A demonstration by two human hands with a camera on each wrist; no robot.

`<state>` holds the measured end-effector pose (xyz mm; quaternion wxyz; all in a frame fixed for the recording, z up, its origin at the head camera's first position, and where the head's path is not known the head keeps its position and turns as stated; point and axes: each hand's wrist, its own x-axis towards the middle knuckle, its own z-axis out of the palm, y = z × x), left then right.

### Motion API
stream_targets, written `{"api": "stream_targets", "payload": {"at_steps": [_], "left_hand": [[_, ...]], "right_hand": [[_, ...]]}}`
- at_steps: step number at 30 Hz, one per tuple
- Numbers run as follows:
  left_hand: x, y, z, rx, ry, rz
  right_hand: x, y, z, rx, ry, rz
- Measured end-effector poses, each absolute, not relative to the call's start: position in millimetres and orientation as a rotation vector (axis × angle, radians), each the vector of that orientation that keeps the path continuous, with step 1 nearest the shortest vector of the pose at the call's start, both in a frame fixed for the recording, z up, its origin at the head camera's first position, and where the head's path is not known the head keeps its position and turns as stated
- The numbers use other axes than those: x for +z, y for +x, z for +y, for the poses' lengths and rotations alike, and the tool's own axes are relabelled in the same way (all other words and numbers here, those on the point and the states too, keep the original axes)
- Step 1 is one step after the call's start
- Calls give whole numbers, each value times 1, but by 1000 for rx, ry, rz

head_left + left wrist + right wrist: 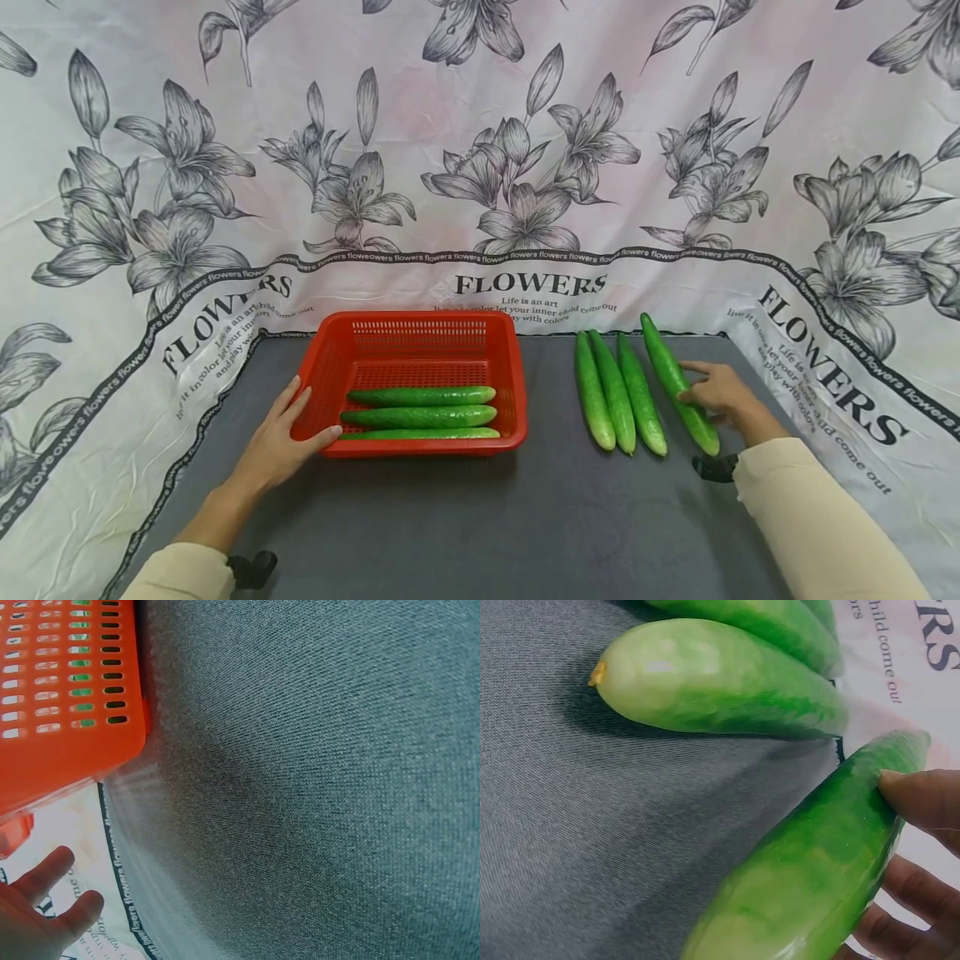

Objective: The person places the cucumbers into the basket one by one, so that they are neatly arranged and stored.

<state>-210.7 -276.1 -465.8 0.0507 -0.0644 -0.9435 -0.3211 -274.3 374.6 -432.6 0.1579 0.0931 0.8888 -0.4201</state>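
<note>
A red plastic basket (420, 447) stands left of the middle, with three cucumbers (420, 417) lying crosswise in it. At its near left corner is my left hand (281, 446), fingers spread and fairly straight, thumb by the front rim; in the left wrist view two fingers (75, 915) point past the basket's side. On the right my right hand (723, 396) grips a cucumber (663, 358), thumb on one side and fingers on the other. That cucumber (802, 862) is angled in the right wrist view; whether it touches the cloth I cannot tell.
Three more cucumbers (615, 392) lie side by side between the basket and my right hand. Grey cloth (480, 525) covers the table. Behind and at both sides hangs a white flower-printed sheet (525, 208).
</note>
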Motion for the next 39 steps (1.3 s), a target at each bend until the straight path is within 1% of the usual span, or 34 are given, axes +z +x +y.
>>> {"api": "stream_targets", "payload": {"at_steps": [8,24,32,39], "left_hand": [[-466,-211,-276,-974,-198,-2869],[-466,-211,-276,-988,-184,-2876],[-467,-211,-277,-984,-189,-2871],[-465,-211,-277,-992,-181,-2877]], "right_hand": [[-420,-274,373,-1200,173,2566],[-393,-272,359,-1048,29,2739],[-387,-272,354,-1008,-89,2812],[-374,-273,342,-965,-217,2851]]}}
